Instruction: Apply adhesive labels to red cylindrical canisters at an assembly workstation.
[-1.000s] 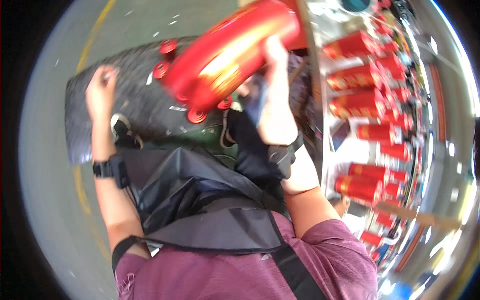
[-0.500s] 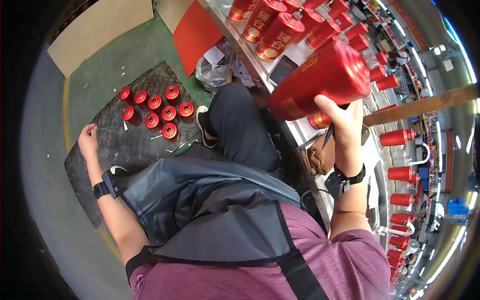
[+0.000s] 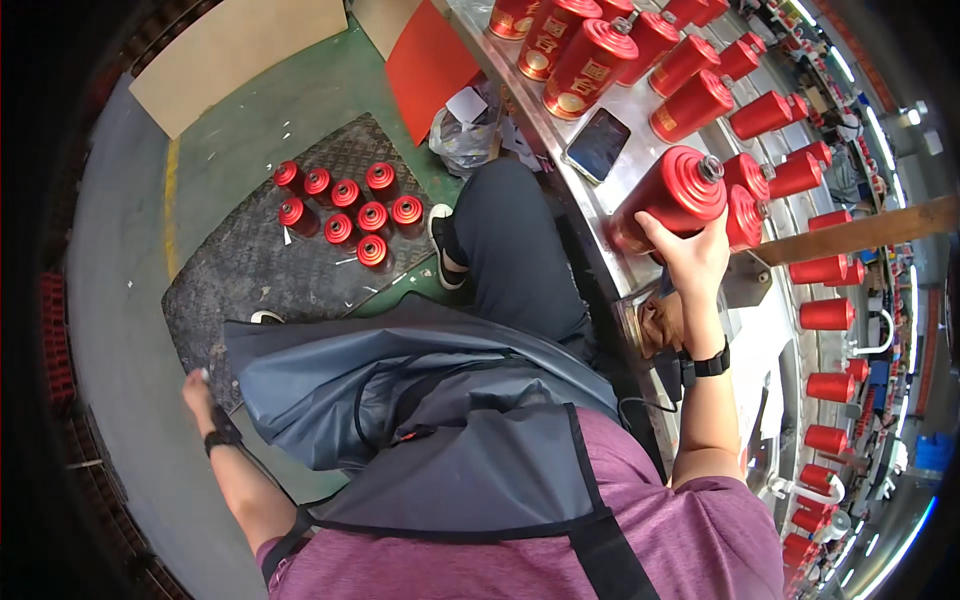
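My right hand (image 3: 690, 250) is wrapped round the side of a red bottle (image 3: 665, 200) with a stepped shoulder and a clear neck. The bottle's base is at the metal workbench (image 3: 600, 205), close to its front edge. A dark, narrow thing shows below that palm; I cannot tell what it is. Two more red bottles stand just right of the held one. Low on the left, my left hand (image 3: 198, 393) hangs beside the apron with its fingers drawn together. A small pale spot shows at its fingertips, too small to name.
A phone (image 3: 598, 145) lies on the bench, with rows of red bottles (image 3: 592, 68) beyond it. Several more stand on a dark floor mat (image 3: 240, 270). A wooden bar (image 3: 860, 228) crosses at the right. A plastic bag (image 3: 465, 135) and red board (image 3: 430, 70) are beside the bench.
My right hand has lowered the bottle from near the camera to the bench, turning it more upright. My left hand has dropped back toward my body. The phone now shows fully.
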### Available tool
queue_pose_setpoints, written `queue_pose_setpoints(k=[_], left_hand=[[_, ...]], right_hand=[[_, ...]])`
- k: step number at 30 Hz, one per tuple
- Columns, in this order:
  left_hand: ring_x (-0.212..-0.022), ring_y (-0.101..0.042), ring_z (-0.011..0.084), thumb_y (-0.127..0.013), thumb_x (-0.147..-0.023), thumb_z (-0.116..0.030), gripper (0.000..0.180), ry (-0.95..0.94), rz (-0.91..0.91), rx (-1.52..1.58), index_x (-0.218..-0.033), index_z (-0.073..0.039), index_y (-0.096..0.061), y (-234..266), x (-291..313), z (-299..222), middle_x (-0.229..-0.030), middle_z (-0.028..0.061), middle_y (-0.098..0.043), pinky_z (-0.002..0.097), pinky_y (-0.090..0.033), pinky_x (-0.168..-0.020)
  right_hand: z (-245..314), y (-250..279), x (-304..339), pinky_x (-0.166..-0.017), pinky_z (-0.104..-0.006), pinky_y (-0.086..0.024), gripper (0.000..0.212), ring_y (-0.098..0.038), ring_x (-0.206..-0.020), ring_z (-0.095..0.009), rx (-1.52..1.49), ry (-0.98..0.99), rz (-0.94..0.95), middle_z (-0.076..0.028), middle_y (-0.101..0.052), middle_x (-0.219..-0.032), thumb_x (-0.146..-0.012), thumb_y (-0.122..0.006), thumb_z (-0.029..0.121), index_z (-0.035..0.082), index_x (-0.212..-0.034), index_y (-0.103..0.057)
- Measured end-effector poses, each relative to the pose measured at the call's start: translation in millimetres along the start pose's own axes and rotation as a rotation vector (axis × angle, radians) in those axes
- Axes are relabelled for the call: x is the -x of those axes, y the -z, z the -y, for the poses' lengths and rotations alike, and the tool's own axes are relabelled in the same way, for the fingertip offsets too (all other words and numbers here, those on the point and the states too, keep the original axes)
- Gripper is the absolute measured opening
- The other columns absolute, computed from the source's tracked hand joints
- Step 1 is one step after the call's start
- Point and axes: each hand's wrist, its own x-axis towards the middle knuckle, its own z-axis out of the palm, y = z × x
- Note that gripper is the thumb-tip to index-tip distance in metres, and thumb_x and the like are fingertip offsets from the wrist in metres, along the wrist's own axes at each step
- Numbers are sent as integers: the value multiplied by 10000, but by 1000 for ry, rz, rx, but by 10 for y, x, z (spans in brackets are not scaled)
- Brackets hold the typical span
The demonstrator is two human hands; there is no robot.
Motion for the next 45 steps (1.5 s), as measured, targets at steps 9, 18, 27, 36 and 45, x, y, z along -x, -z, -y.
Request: queue_pose_setpoints(k=[9, 18, 27, 36, 45], left_hand=[[-894, -724, 297, -598, -816, -57, 254, 511, 187, -123, -1015, -58, -756, -603, 1915, 452, -943, 168, -747, 387, -554, -778], [-746, -704, 308, -659, -840, -219, 173, -112, 105, -729, -802, -62, -724, -238, 2036, 1203, -879, 140, -736, 411, -558, -667], [-690, -674, 181, -697, -809, -34, 243, 763, -27, -1, -1045, -88, -713, -470, 2330, 538, -817, 85, -720, 339, -532, -625], [-901, -722, 270, -668, -795, -23, 338, 415, -291, -345, -1121, -103, -708, -448, 2750, 821, -1041, 206, -709, 364, -566, -822], [-1179, -628, 287, -565, -839, -34, 392, -42, -523, -118, -1171, -179, -716, 795, 1018, -1384, -1211, 48, -697, 385, -474, -1028]], right_hand=[[-145, -49, 4, -942, -392, -507, 987, -665, -1098, -334, -24, -14, -11, -217, -665, -1189, -666, -917, 394, -17, -1402, -404], [98, 154, -10, -866, -488, -528, 987, -629, -1100, -406, 416, 106, -54, -211, -564, -1334, -757, -826, 449, 147, -1533, -295], [544, 262, 25, -746, -372, -541, 747, -625, -911, -221, 591, 386, -130, -99, -625, -1106, -847, -786, 345, 138, -1474, -435], [1710, -904, 319, -585, -331, -464, 471, -565, -635, -205, 72, 736, 605, -60, -615, -841, -801, -811, 239, 111, -1224, -647], [2543, -3125, 345, -664, -302, -501, 400, -613, -657, -186, -438, 537, 1451, -75, -663, -755, -852, -763, 303, 32, -1137, -690]])
